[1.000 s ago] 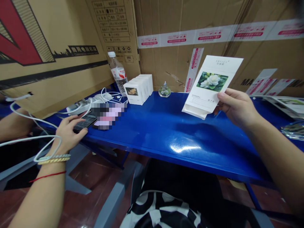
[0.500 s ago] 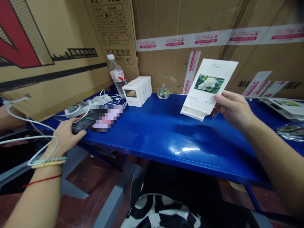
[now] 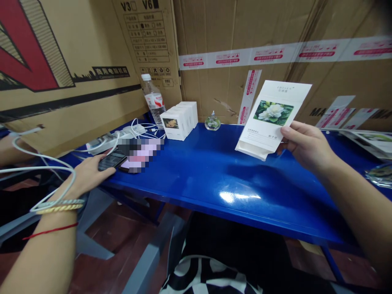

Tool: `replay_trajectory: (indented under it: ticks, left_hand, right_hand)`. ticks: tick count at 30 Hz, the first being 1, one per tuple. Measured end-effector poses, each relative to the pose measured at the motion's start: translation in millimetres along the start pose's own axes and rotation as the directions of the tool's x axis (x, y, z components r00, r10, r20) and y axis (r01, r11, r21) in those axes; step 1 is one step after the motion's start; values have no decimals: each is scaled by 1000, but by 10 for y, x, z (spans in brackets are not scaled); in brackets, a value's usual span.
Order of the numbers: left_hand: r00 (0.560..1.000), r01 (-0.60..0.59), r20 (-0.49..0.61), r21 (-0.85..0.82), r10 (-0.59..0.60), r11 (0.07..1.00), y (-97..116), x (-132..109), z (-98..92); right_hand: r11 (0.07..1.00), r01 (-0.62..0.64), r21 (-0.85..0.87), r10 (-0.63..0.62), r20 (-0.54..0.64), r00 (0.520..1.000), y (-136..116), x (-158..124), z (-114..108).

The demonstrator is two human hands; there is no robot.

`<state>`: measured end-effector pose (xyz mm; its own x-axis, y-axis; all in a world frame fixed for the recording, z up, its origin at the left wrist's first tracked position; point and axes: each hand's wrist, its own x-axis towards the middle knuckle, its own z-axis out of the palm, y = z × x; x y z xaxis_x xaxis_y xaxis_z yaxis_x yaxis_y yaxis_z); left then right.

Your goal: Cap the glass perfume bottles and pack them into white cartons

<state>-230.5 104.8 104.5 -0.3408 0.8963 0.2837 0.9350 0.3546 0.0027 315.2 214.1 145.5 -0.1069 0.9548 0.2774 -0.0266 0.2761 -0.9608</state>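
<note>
My right hand (image 3: pixel 306 143) pinches the lower right side of a flattened white carton (image 3: pixel 265 132), held tilted above the table. A white flower is printed on its front, and a flap sticks out at the lower end. At the left edge of the table, my left hand (image 3: pixel 88 173) is closed around a dark phone (image 3: pixel 112 159), thumb on the near side. Beside that lies a second phone (image 3: pixel 139 157) with a pink screen, partly blurred out. A small glass perfume bottle (image 3: pixel 212 122) stands at the back, near a row of white boxes (image 3: pixel 179 122).
A water bottle (image 3: pixel 154 100) and a power strip (image 3: pixel 113 139) with white cables are at the back left of the blue table (image 3: pixel 196 175). Large cardboard boxes (image 3: pixel 214 24) wall it in. More flat cartons (image 3: pixel 367 141) lie far right. Someone else's arm (image 3: pixel 15 149) shows at left.
The view has shifted slightly, so most things appear a little lower and further right. Both hands keep their hold on the carton and the dark phone.
</note>
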Motion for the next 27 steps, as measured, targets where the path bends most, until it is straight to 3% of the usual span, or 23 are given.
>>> replay_trajectory:
  ticks: [3,10,22,27]
  left_hand:
    - [994,71,84,-3,-70,997,89,-29,-67]
    - [992,79,104,-16,-77,997,137,-52,-106]
    - [989,99,109,-27,-95,995,149,-75,-99]
    - [996,69,54,-34,-67,997,127,-76,-77]
  right_hand:
    - [1000,2,-3,-2,-7,1000,1,1,4]
    - [1000,-4,0,4,7,1000,15,15,-15]
    - [1000,-1,1,1,6,1000,28,16,-29]
    - [1000,4,-5,-4,7,1000,26,15,-28]
